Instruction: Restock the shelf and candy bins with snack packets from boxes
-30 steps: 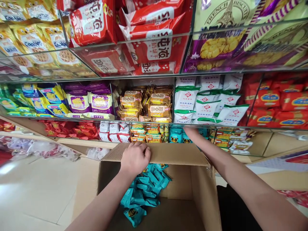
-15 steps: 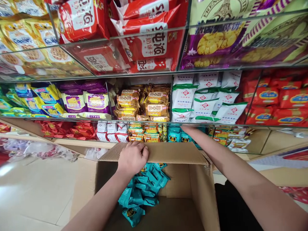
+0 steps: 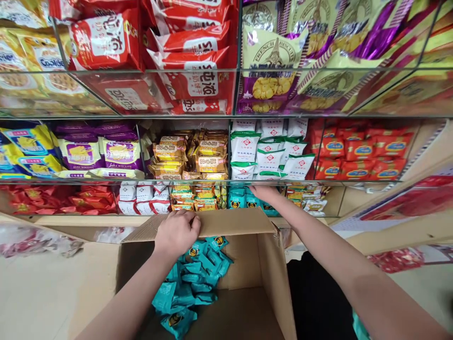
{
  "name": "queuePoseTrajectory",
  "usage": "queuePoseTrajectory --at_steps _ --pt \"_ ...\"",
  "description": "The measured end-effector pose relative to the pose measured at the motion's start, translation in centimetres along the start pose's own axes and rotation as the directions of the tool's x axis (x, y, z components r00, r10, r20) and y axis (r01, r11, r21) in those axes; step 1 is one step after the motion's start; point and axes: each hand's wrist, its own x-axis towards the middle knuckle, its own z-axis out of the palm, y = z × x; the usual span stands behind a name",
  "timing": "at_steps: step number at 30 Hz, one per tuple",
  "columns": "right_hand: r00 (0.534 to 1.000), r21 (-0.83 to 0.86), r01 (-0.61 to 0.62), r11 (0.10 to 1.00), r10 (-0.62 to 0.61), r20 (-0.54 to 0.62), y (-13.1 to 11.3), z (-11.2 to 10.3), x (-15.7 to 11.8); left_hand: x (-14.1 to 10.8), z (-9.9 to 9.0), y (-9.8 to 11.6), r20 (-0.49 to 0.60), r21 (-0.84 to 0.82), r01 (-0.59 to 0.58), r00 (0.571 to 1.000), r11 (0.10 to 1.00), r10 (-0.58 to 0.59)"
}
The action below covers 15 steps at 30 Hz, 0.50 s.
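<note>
My left hand (image 3: 178, 232) grips the upturned flap of an open cardboard box (image 3: 244, 223), its fingers folded over the edge. Inside the box, teal wrapped packets (image 3: 194, 276) lie in a loose pile toward the left. My right hand (image 3: 264, 192) reaches into the lowest shelf compartment, beside teal packets (image 3: 237, 198) of the same kind. Its fingertips are partly hidden behind the shelf edge and packets, so what it holds cannot be made out.
Glass-fronted shelves (image 3: 184, 116) of snacks stretch across the view above the box. White-and-green packets (image 3: 271, 158) sit just above my right hand. Red packets (image 3: 361, 148) are to the right, and a glass edge runs directly over my right hand.
The view has shifted, so the shelves, box and both hands appear farther left. My right hand stays at the teal compartment and my left hand stays on the flap.
</note>
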Motion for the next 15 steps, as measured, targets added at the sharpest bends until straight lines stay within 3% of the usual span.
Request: queuePoseTrajectory --at_steps 2,5,8,11,13,15 --pt "0.995 -0.172 0.092 0.981 -0.084 0.056 0.5 -0.8 -2.0 0.0 0.1 -0.1 -0.008 0.001 -0.008 1.0 1.0 0.008" --pt "0.991 -0.173 0.128 0.977 -0.122 0.046 1.1 -2.0 -4.9 0.0 0.3 -0.1 -0.022 -0.001 -0.014 1.0 1.0 0.014" --pt "0.998 0.076 -0.001 0.997 0.006 -0.061 0.5 -3.4 -7.8 0.2 0.4 -0.3 -0.041 0.005 -0.02 0.999 1.0 0.02" --pt "0.98 0.352 -0.122 0.928 0.168 -0.105 -1.5 -4.9 -11.4 -0.4 0.5 -0.7 -0.111 -0.033 -0.076 0.991 0.997 0.072" --pt "0.968 0.449 -0.156 0.88 0.227 -0.109 -3.2 -5.8 -14.6 -1.7 1.1 -1.1 -0.231 -0.075 -0.199 0.957 0.977 0.178" --pt "0.955 0.491 -0.204 0.847 0.283 -0.092 -4.7 -6.3 -18.1 -3.8 2.9 -1.4 -0.333 -0.093 -0.418 0.869 0.904 0.367"
